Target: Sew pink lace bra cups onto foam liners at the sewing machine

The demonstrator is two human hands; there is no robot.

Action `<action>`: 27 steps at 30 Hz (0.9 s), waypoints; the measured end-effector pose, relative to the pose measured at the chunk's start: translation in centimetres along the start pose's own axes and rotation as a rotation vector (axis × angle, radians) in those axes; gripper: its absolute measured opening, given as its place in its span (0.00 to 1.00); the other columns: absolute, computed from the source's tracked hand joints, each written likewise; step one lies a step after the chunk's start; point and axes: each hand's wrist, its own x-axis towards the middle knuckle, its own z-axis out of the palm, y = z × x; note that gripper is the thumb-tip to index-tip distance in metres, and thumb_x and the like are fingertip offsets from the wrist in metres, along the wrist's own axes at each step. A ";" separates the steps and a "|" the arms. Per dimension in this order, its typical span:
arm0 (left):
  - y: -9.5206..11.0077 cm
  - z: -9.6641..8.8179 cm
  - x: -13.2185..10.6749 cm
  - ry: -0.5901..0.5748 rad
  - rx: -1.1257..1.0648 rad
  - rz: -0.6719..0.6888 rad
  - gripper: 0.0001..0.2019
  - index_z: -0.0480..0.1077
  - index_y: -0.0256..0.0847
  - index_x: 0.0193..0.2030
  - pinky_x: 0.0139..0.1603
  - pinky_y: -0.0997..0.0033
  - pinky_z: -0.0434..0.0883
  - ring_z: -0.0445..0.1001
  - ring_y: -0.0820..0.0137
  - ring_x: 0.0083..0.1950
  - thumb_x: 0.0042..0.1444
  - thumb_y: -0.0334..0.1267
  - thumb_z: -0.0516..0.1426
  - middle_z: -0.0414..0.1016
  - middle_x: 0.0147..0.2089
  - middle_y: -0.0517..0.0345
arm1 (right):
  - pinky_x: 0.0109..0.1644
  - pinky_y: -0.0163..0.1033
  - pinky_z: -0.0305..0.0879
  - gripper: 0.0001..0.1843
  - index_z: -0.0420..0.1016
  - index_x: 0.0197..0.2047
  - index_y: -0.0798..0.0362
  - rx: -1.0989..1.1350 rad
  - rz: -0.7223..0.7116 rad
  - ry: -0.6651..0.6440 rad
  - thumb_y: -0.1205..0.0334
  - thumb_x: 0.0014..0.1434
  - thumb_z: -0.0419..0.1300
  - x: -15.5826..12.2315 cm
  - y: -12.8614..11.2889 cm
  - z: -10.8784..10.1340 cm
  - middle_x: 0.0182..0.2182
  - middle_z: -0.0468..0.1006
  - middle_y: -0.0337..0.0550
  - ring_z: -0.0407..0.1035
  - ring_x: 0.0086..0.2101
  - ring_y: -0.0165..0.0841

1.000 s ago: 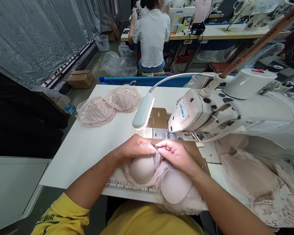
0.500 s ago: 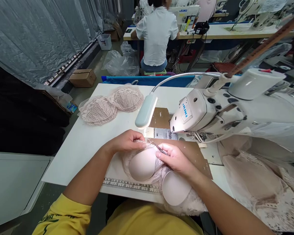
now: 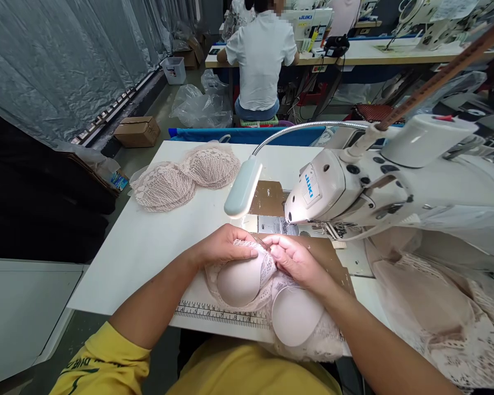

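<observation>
A pale pink lace bra (image 3: 239, 282) with smooth moulded cups lies inside-up at the table's front edge, its second cup (image 3: 296, 315) hanging partly over my lap. My left hand (image 3: 230, 245) pinches the upper lace edge of the left cup, thumb on top. Close beside it, my right hand (image 3: 291, 257) is closed at the lace between the cups. Thin metal thread snips (image 3: 262, 242) show between the two hands, their handle end hidden in my right fingers.
A white sewing machine (image 3: 329, 186) stands right, with a lamp (image 3: 243, 189) on a bendable neck. Another lace bra (image 3: 164, 185) lies at the back left, more lace pieces (image 3: 440, 318) at right. A ruler strip (image 3: 218, 314) runs along the front edge. A person (image 3: 260, 60) sits ahead.
My left hand has shifted right along the lace edge, closer to my right hand. The snips, plainly visible before, are now mostly covered by my right fingers.
</observation>
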 end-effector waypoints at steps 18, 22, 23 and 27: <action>0.4 0.4 0.0 -0.006 0.045 0.022 0.14 0.77 0.34 0.30 0.31 0.74 0.62 0.66 0.73 0.31 0.47 0.46 0.65 0.70 0.28 0.59 | 0.40 0.37 0.70 0.10 0.76 0.38 0.52 -0.112 -0.081 0.003 0.55 0.58 0.60 0.1 -0.8 -0.2 0.34 0.77 0.42 0.72 0.36 0.33; 0.2 0.4 0.1 -0.004 0.031 0.008 0.15 0.76 0.33 0.31 0.31 0.74 0.62 0.65 0.73 0.31 0.47 0.46 0.65 0.69 0.28 0.58 | 0.39 0.37 0.70 0.12 0.75 0.41 0.53 -0.092 -0.084 -0.049 0.55 0.57 0.60 0.2 -0.5 -0.6 0.36 0.77 0.43 0.72 0.35 0.33; 0.1 0.5 0.2 -0.013 0.031 0.008 0.15 0.76 0.32 0.30 0.31 0.74 0.61 0.64 0.73 0.30 0.47 0.46 0.65 0.68 0.27 0.59 | 0.39 0.37 0.70 0.12 0.74 0.42 0.53 -0.103 -0.103 -0.056 0.56 0.57 0.60 0.2 -0.5 -0.6 0.37 0.77 0.44 0.72 0.36 0.33; -0.2 0.7 0.4 -0.072 0.036 0.020 0.14 0.74 0.32 0.28 0.29 0.74 0.58 0.61 0.75 0.29 0.48 0.44 0.64 0.64 0.26 0.61 | 0.42 0.37 0.69 0.09 0.75 0.42 0.52 -0.203 -0.170 -0.055 0.59 0.58 0.59 0.3 -0.6 -0.3 0.37 0.77 0.42 0.71 0.38 0.32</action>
